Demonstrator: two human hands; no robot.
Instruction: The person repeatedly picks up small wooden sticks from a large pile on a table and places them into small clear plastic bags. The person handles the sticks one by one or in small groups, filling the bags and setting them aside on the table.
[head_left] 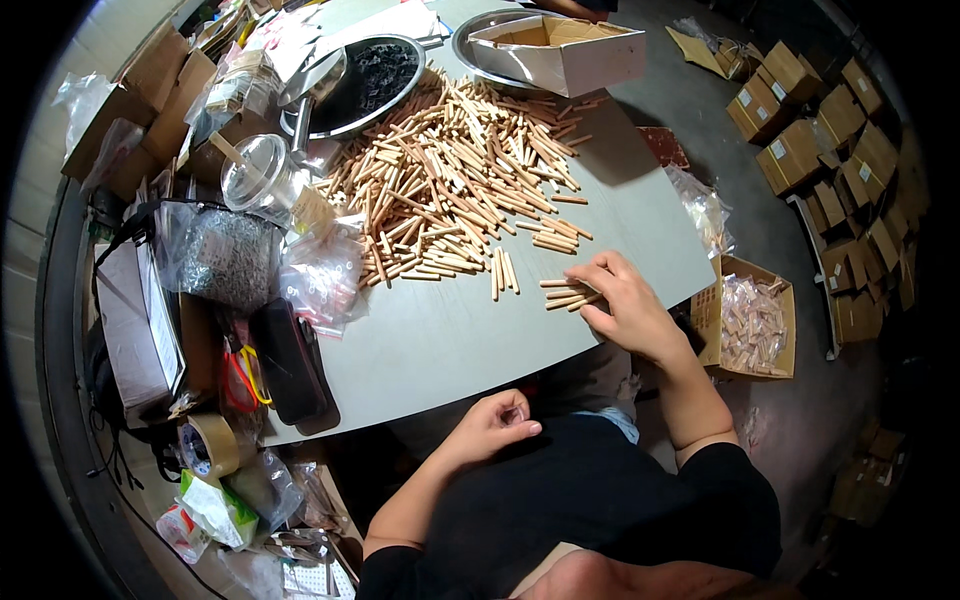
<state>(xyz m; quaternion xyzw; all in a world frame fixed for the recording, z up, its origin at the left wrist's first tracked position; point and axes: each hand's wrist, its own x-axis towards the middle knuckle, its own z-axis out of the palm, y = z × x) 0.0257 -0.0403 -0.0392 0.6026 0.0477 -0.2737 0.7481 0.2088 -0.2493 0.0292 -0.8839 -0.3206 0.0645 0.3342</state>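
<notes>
My right hand is at the table's near right edge, thumb and fingers closed around the ends of several short wooden sticks lying side by side. My left hand is held in front of my body, off the table's edge, with its fingers curled. A small shiny, see-through bit shows between thumb and fingers, too small to name. Left of the right hand, a small row of sticks lies apart. Beyond it spreads a big heap of loose wooden sticks, with another small group at its right edge.
A steel bowl of black pieces, a white box, a clear plastic cup and plastic bags surround the heap. A dark case and scissors lie left. A carton of small packs stands right, below the table.
</notes>
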